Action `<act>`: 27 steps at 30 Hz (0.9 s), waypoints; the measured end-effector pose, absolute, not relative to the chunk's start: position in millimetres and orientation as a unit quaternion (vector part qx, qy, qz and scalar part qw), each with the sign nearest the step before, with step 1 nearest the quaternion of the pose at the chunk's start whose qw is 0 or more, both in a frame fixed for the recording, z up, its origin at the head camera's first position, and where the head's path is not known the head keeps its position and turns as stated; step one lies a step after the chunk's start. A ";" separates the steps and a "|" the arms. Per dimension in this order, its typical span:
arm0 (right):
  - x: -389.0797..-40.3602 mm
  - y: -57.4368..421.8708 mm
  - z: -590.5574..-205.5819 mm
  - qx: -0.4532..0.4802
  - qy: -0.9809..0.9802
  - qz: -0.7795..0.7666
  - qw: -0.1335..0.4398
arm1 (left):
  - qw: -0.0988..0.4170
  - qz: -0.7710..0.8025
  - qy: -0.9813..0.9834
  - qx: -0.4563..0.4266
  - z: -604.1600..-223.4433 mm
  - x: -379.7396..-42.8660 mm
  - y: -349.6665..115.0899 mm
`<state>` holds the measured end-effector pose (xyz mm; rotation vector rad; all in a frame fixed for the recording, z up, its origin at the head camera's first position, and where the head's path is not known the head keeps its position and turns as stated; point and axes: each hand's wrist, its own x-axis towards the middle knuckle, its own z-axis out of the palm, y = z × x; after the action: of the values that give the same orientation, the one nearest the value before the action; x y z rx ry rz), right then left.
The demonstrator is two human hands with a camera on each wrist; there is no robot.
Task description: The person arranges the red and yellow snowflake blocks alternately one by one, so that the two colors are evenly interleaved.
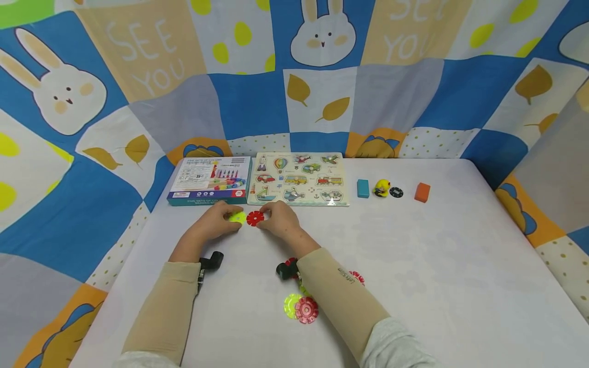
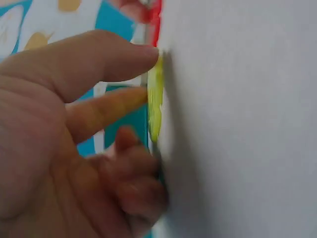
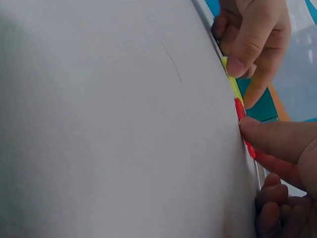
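Observation:
My left hand (image 1: 211, 222) pinches a yellow-green notched plastic disc (image 1: 238, 217) between thumb and index finger. Close to its right is a red notched plastic disc (image 1: 255, 219), gripped the same way by my right hand (image 1: 284, 223). In the left wrist view the yellow disc (image 2: 155, 104) appears nearly edge-on beside the white table surface. The right wrist view has the red disc (image 3: 239, 109) and yellow disc (image 3: 233, 85) edge to edge; whether they interlock I cannot tell. My other fingers are curled near the table.
Behind the hands lie a boxed set (image 1: 209, 179) and a wooden picture puzzle (image 1: 299, 179). Further right are a blue block (image 1: 363, 188), a yellow duck (image 1: 381, 188), a black chip (image 1: 396, 192) and an orange block (image 1: 422, 192). Loose discs (image 1: 306, 310) lie near my right forearm, some partly hidden.

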<state>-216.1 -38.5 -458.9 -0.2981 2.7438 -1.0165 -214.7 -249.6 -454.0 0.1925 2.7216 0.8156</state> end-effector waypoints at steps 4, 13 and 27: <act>-217.9 -32.7 -458.8 -0.120 0.914 -0.369 0.121 | 0.139 0.249 0.956 0.068 -448.3 -212.4 -233.7; -224.0 -16.7 -455.4 -0.134 0.847 -0.471 0.206 | 0.126 0.272 0.951 0.076 -457.4 -210.3 -221.0; -191.8 47.9 -400.8 -0.217 0.818 -0.503 0.176 | 0.117 0.253 0.957 0.083 -458.7 -209.8 -219.1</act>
<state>-191.8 47.9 -400.8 -0.6144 2.3162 -1.4252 -209.8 -219.1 -458.7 0.2417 2.8012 0.7392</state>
